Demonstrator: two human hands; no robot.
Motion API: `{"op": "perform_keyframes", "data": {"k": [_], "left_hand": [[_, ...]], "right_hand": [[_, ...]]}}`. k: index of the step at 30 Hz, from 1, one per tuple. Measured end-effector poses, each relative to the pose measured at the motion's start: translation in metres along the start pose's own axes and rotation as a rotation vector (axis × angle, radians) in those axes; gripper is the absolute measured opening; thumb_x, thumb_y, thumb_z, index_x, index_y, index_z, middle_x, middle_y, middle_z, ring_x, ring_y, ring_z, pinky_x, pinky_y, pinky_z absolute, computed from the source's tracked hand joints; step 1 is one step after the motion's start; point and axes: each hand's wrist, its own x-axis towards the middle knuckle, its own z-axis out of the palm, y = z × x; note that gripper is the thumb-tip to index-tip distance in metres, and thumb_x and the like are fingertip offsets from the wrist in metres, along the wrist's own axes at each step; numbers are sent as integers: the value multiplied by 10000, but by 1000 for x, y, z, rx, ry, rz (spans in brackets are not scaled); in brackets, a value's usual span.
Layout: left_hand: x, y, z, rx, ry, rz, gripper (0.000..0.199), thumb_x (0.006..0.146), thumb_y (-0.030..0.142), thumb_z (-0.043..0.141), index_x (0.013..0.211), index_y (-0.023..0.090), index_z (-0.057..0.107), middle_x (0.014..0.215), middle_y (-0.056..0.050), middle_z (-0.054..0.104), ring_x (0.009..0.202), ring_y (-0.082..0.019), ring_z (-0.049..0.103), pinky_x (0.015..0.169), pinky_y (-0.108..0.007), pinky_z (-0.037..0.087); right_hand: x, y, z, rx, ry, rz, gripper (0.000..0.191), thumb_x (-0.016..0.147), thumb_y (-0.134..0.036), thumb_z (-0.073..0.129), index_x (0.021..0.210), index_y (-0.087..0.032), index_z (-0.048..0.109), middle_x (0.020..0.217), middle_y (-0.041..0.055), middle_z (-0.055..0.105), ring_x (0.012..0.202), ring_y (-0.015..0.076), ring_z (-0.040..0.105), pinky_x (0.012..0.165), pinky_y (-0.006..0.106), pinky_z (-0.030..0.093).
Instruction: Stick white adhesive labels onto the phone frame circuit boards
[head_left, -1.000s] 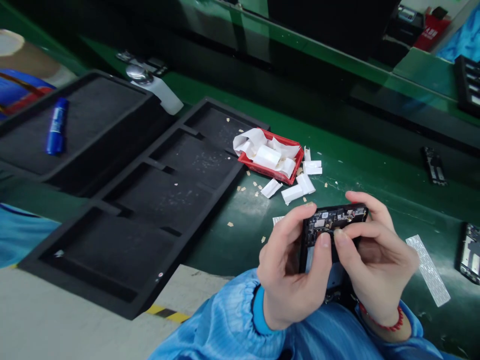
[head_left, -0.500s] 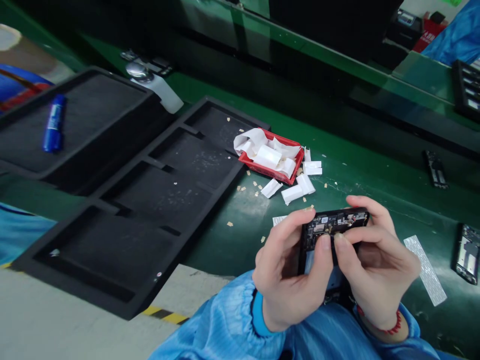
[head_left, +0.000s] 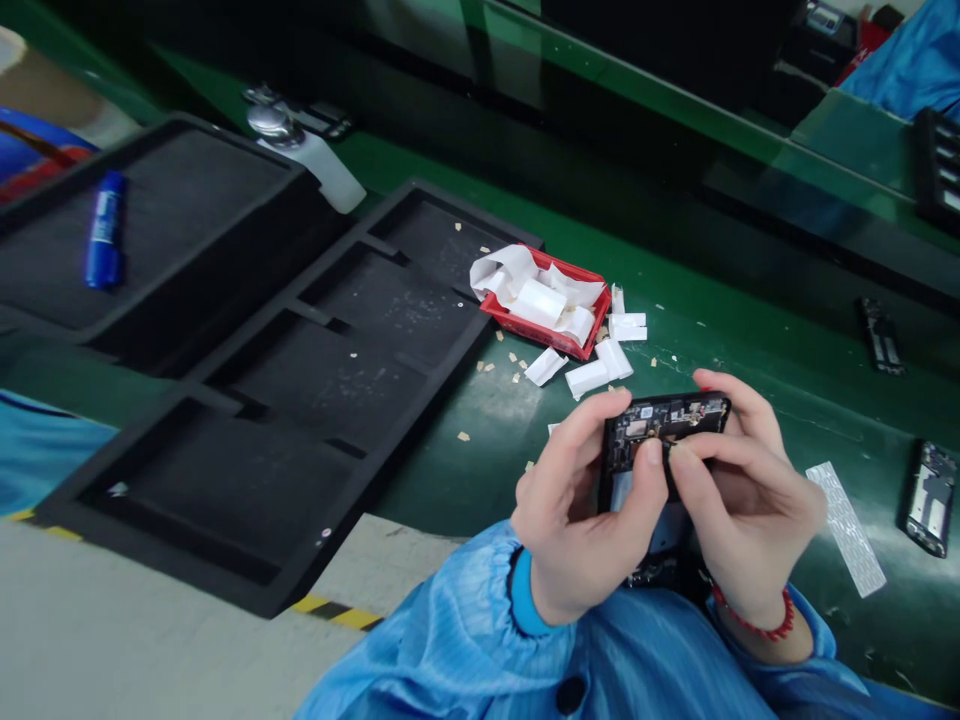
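Worktop [head_left: 427,490]: green, in the head view, its near edge meeting pale floor [head_left: 187,660]; green surface dotted with tan scraps [head_left: 463,436] lies left of the hands.
Black tray [head_left: 307,555]: shallow compartments in a row, near end seen against the floor.
Red tray [head_left: 517,325]: filled with crumpled white papers [head_left: 541,303], more lying beside it.
Opened phone [head_left: 634,430]: in both hands before the body, tilted, long axis running away from the person, circuit-board end farthest.
Left hand [head_left: 581,510]: fingers gripping the phone's left side, thumb on its face.
Right hand [head_left: 757,510]: fingers round the right side, thumb and forefinger nearly together; cannot tell whether they pinch anything.
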Motion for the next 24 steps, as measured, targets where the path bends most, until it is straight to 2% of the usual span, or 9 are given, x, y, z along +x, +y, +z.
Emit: {"op": "perform_keyframes", "data": {"k": [9,14,19,24], "left_hand": [[1,2,-1,-36,8,-25,459,768,-6,721,1197,143,659,910,-12,772,720,-83,734,718,-102,592],[3,2,0,-38,5,-31,434,790,-5,708,1199,130,651,911,-21,778,729,-91,742,714,-112,605],[4,3,2,-35,10,-32,407,801,4,706,1184,125,644,916,-26,784,737,-107,753,719,-132,624],[4,3,2,-36,21,-28,413,792,3,712,1179,128,645,916,-19,784,738,-97,751,721,-117,617]], "right_hand": [[-3,4,-2,55,30,-35,295,829,-30,698,993,-264,773,1335,37,655,1216,241,652,904,400,609],[-1,6,-1,31,14,-50,269,792,-43,749,956,-256,762,1326,35,658,1170,223,673,860,366,620],[0,6,1,30,16,-28,211,803,-64,745,925,-237,748,1293,62,666,1181,257,674,843,389,630],[1,6,2,53,24,-19,229,811,-46,731,943,-234,726,1252,57,675,1199,215,658,876,346,623]]}}
